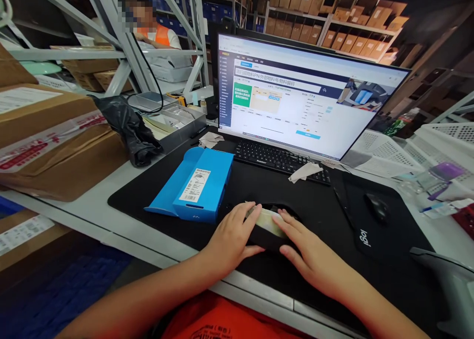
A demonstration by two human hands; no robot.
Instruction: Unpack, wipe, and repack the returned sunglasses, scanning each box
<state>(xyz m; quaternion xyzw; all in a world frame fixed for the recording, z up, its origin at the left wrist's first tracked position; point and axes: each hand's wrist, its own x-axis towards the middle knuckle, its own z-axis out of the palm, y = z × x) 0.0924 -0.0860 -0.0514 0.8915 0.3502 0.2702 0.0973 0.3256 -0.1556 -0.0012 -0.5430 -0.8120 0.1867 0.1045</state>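
Observation:
Near the front edge of the black desk mat (148, 193), my left hand (235, 233) and my right hand (309, 247) grip a small black object with a pale yellowish top (269, 220) from both sides. Its exact kind is partly covered by my fingers. Behind it, a dark curved shape on the mat is mostly hidden. To the left of my left hand lies a bright blue cardboard box (211, 181) with a white printed label and an outspread flap.
A monitor (296, 97) stands behind a keyboard (266, 156). White paper scraps (305, 172) lie by the keys. A mouse (376, 207) sits at right, before white baskets (385, 154). Cartons (55, 141) and a black plastic bag (129, 131) are at left. A person (157, 35) is behind the frame.

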